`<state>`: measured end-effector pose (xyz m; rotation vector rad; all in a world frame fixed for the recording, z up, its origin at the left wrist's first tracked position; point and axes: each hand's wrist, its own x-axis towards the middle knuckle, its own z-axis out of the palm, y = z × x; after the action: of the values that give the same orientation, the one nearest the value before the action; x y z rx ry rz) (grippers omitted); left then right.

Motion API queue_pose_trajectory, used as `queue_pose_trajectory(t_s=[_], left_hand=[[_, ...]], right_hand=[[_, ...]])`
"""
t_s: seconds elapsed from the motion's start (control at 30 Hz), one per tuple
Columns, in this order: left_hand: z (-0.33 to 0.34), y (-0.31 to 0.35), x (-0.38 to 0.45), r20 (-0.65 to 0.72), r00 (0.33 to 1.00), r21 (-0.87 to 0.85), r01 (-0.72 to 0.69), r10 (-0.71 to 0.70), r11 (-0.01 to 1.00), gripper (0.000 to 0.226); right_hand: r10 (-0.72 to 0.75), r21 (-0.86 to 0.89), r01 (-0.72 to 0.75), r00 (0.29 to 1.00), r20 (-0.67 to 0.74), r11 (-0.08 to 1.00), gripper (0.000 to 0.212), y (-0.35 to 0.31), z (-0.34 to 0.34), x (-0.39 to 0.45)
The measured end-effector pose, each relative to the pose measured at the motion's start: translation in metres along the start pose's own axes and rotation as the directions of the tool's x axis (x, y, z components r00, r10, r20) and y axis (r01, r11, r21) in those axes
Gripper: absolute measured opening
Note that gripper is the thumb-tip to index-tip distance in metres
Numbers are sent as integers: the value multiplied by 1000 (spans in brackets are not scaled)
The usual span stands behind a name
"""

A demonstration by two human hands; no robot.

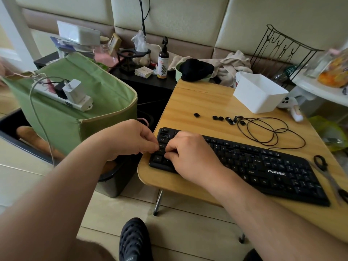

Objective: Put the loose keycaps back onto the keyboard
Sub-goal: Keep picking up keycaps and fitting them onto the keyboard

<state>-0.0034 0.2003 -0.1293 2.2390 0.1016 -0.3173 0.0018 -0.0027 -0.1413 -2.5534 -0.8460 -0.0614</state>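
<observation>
Both hands at left end of keyboard [263,166] on table [197,102]; left hand [131,138] and right hand [190,155] pinched together, held keycap hidden, cannot tell; loose keycaps [218,118] lie behind keyboard; risk: crooked press jams stem, or cap skitters off table edge.

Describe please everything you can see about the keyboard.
The keyboard is black, plastic by its look, full-size with a number pad and a white FOREV logo. It lies flat and slanted on the wooden table, its left end near the table's edge. Both hands, left hand and right hand, press on its left end, hiding some keys. Its thin black cable lies coiled behind it.
</observation>
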Motion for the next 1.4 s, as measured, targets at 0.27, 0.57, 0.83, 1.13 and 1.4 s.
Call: queue_pose_trajectory(t_s=[0.27,0.57,0.83,1.13,1.4], left_hand=[[3,1,0,-41,999,79,15,-12,997,13],[7,1,-6,-81,997,181,9,6,983,15],[11,1,0,-100,995,71,27,-20,997,14],[12,0,6,-113,993,0,24,-24,1000,17],[10,-3,9,5,999,-60,50,-50,997,17]], right_hand=[[25,58,-23,999,-36,998,12,3,7,-4],[-154,-118,134,972,-179,984,25,6,20,-23],[-64,-18,62,968,-241,998,21,17,23,-19],[9,6,-8,977,-211,1000,15,11,18,-10],[76,24,-75,995,-64,997,17,14,5,-4]])
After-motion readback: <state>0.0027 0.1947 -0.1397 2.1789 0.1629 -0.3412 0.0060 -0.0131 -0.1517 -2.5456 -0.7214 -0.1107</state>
